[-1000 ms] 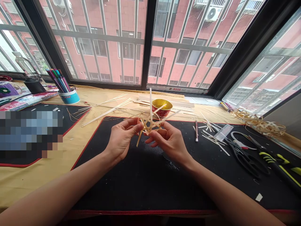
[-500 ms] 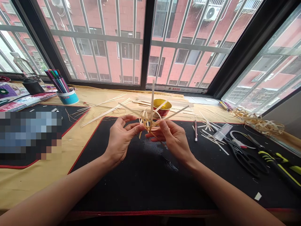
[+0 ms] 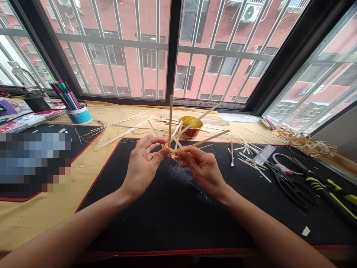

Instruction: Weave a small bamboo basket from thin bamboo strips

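Note:
Both my hands hold a small woven piece of pale bamboo strips (image 3: 174,143) above the black mat (image 3: 173,212). My left hand (image 3: 145,163) pinches its left side between thumb and fingers. My right hand (image 3: 202,167) grips its right side, fingers curled under. Long loose strip ends stick out of the piece, one straight up and two slanting up to the right.
A yellow and red bowl (image 3: 191,127) stands just behind the piece. Loose strips (image 3: 122,130) lie to the left, near a blue cup of coloured pens (image 3: 74,108). Black scissors (image 3: 290,184), green-handled pliers (image 3: 331,193), a pen (image 3: 231,152) and coiled strips (image 3: 306,143) lie right.
The woven piece has been turned and tipped, so its ring now faces edge-on and the long ends fan up and to the right. Both hands have shifted slightly left.

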Tool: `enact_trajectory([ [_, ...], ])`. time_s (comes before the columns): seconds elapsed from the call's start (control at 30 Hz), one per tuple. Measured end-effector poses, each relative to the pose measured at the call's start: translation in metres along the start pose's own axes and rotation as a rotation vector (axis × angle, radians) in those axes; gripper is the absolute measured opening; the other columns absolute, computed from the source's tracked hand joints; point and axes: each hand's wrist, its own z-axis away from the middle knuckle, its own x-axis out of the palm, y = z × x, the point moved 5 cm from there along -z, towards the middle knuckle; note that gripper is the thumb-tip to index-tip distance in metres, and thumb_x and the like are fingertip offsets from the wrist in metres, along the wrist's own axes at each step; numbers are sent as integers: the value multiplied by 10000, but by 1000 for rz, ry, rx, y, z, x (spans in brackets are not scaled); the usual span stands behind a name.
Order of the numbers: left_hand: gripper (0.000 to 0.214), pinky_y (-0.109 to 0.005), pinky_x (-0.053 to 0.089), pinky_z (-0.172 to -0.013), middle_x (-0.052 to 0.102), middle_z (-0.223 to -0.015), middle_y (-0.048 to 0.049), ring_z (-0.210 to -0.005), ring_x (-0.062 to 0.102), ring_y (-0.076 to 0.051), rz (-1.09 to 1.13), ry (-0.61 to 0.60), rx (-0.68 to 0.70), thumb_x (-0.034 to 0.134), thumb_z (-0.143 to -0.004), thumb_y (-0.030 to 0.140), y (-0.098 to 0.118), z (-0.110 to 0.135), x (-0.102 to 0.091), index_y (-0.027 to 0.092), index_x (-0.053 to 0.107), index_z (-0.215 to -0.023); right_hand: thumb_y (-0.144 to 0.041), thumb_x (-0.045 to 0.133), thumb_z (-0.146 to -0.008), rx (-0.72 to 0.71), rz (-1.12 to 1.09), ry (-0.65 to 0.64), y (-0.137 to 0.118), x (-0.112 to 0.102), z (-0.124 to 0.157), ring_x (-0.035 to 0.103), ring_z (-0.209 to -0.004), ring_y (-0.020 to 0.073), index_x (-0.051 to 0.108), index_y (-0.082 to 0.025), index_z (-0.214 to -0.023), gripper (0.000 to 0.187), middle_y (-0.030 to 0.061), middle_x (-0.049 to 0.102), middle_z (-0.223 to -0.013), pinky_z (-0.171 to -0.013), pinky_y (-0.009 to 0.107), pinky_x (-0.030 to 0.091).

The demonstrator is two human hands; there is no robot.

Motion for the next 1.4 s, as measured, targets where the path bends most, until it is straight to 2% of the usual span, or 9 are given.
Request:
enact_trajectory([
  [0.13, 237, -360, 358, -1045, 607, -1063, -70, -1246, 437, -253, 68, 21, -74, 790, -653, 362, -4, -2, 1, 191, 707, -795, -429, 553, -876, 20, -3, -32, 1, 1, 1, 690, -776, 180, 714, -198, -941, 289, 51, 720, -888, -652, 273, 576],
  [0.27, 284, -377, 415, -974, 634, -908, -47, -1159, 494, -266, 169, 10, -179, 834, -575, 388, -5, -2, 3, 176, 697, -706, -443, 574, -858, 102, -129, -69, 3, 4, 0, 686, -790, 169, 720, -199, -938, 296, 44, 714, -893, -631, 246, 570],
  [0.47, 303, -399, 313, -1069, 686, -865, -74, -1248, 435, -270, 140, -31, -175, 842, -562, 414, 2, -3, 4, 173, 691, -667, -478, 609, -821, 157, -215, -85, 3, 3, -1, 685, -816, 173, 717, -175, -914, 335, 48, 707, -876, -641, 240, 566],
  [0.67, 319, -371, 478, -868, 668, -807, -37, -875, 608, -203, 131, -57, -236, 831, -580, 425, -2, -3, 3, 162, 700, -703, -466, 581, -849, 38, -104, -35, -4, -1, -2, 676, -810, 179, 691, -177, -878, 311, 43, 703, -849, -713, 291, 569],
  [0.8, 376, -360, 508, -802, 694, -888, -45, -846, 625, -192, 110, -112, -313, 830, -582, 430, -7, -2, 4, 172, 714, -829, -481, 560, -859, 56, -70, 43, -2, -5, -1, 687, -779, 185, 648, -194, -879, 301, 28, 694, -804, -671, 280, 566],
  [0.9, 332, -370, 517, -813, 704, -883, -53, -819, 644, -193, 89, -209, -328, 829, -592, 409, -8, -1, 9, 160, 710, -776, -493, 510, -885, 7, 69, 40, -4, -6, 1, 687, -764, 188, 635, -206, -947, 319, 30, 697, -806, -637, 263, 546],
  [1.0, 280, -350, 521, -824, 709, -840, -49, -786, 655, -177, 90, -229, -327, 823, -613, 376, -8, -2, 10, 147, 709, -726, -467, 460, -917, -74, 283, 38, -10, -8, 2, 680, -700, 178, 617, -221, -984, 300, 24, 692, -756, -619, 247, 509],
  [1.23, 337, -336, 534, -832, 711, -1034, -83, -835, 676, -182, 151, -262, -357, 835, -612, 307, -11, -3, 12, 153, 724, -890, -413, 328, -956, -156, 608, 33, -15, -5, 3, 650, -552, 183, 536, -207, -965, 293, 50, 684, -689, -505, 214, 386],
  [1.4, 256, -365, 535, -834, 724, -873, -75, -798, 675, -204, 52, -277, -328, 808, -642, 364, -12, -3, 10, 157, 742, -776, -392, 274, -974, -197, 712, -23, -16, -1, 4, 512, -390, 143, 514, -191, -984, 314, -15, 563, -502, -449, 199, 287],
])
